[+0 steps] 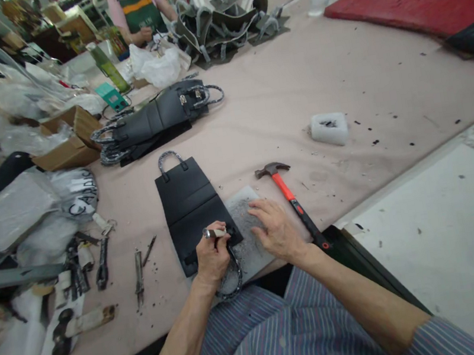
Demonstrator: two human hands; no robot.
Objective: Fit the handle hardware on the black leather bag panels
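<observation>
My left hand (214, 258) is closed around a short punch (214, 233) with a round metal head and a pale shaft, held over the lower part of a black leather bag panel (189, 203). The punch's tip is hidden by my fingers. The panel lies flat, with one wrapped loop handle (171, 159) at its far end and another (231, 286) near my lap. Under its right edge is a worn grey-white slab (250, 259). Over that slab, my right hand (277, 228) is open, fingers spread and holding nothing. A claw hammer (289, 193) with a red and black handle lies to its right.
A stack of black bag panels with handles (155, 118) lies further back. A white block (329, 129) stands right of centre. Left are hand tools (103, 262), a cardboard box (73, 137) and plastic bags. Across the table, a person in an apron (142, 15) works beside grey pieces (222, 24).
</observation>
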